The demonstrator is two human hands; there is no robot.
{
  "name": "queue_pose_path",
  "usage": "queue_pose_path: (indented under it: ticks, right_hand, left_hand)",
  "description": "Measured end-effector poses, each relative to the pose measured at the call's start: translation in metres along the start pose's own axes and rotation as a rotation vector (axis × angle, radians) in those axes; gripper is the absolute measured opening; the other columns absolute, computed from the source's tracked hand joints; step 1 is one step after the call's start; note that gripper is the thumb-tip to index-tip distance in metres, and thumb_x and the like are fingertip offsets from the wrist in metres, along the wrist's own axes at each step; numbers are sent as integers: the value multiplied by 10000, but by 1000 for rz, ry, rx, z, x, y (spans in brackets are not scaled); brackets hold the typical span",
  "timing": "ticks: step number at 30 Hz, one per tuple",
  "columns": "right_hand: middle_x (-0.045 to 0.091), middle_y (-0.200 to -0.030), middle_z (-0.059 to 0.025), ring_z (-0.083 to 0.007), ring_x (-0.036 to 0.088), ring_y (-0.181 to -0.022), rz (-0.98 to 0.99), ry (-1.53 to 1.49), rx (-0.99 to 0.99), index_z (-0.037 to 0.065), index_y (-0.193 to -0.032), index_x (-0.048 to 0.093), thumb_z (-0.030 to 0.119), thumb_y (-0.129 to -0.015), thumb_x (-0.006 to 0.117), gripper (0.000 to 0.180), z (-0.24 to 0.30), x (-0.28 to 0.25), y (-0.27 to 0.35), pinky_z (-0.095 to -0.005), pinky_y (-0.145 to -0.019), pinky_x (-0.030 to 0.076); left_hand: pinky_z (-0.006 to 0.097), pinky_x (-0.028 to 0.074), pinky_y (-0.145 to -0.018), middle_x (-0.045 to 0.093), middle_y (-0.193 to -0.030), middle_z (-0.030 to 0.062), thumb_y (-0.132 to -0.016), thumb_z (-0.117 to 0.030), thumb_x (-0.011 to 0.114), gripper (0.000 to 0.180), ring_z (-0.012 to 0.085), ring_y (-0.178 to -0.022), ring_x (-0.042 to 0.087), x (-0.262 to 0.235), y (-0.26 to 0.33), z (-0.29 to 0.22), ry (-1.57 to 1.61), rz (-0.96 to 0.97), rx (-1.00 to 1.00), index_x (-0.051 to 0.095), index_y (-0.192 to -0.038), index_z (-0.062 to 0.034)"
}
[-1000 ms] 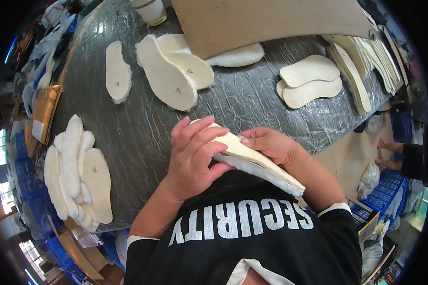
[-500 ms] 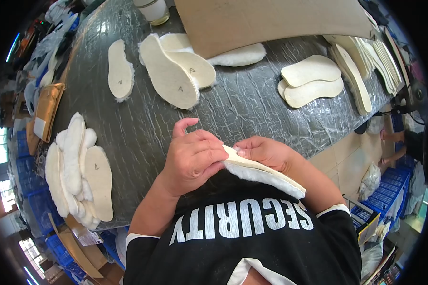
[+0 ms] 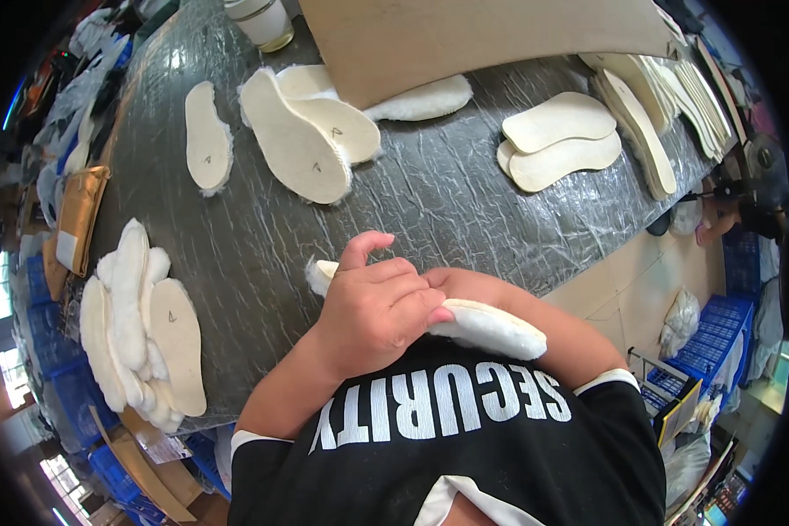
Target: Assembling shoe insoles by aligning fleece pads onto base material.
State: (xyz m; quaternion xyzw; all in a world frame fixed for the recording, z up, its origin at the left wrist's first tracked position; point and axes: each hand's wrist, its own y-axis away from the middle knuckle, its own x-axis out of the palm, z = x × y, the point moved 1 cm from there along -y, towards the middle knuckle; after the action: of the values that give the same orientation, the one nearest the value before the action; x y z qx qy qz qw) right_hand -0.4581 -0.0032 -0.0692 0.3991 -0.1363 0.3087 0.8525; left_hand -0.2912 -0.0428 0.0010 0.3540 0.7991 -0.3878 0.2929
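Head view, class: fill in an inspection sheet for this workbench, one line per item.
Surface: dark table under wrinkled clear wrap.
Job's things: fleecy insole held at the table's near edge.
Clutter: insole stack at left, single insole, loose insoles, pair, row at right, cardboard sheet, cup.
Hands: left hand presses on the insole; right hand grips it from beneath, mostly hidden.
Cables: nothing seen.
Surroundings: blue crates on the floor, another person at far right.
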Motion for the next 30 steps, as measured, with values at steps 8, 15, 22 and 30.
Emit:
queue_pose_path:
  ticks: [8,15,22,30]
  right_hand:
    - [685,-884,-92,-194,669,-733,-94,-102,-92,40,-1134,645,208,-927,599,271,-15,-14,28,-298,-622,516]
    - [647,-1183,-174,-300,646,-1042,-1128,1142,-608,31,-1247,586,101,-829,668,431,33,-28,74,-386,-845,520]
    - [316,-1544,-171,-322,249,-1451,-654,1775,-479,18,-1421,418,765,-663,549,1072,-8,7,9,-540,-1169,127]
    - [445,-1430,-201,-372,413,-1334,-824,974,-803,6,-1316,508,203,-822,686,560,4,-31,37,-462,-1098,338]
  left_hand:
    - [447,481,-737,582,-612,52,-732,-589,682,519,293,-581,596,-1,39,38,-140,178,-281,613,-858,-91]
    - [517,294,-1087,395,-1456,211,-790,-626,591,903,421,-1367,324,-3,64,53,-270,70,-436,395,-1387,23]
    - [555,219,-1141,293,-1539,210,-715,-454,739,986,358,-1434,274,27,78,39,-370,366,-419,307,-1463,21]
    - [438,435,-845,607,-1151,131,-537,-218,842,700,329,-995,577,-51,120,13,-399,-111,-413,580,-1158,-27]
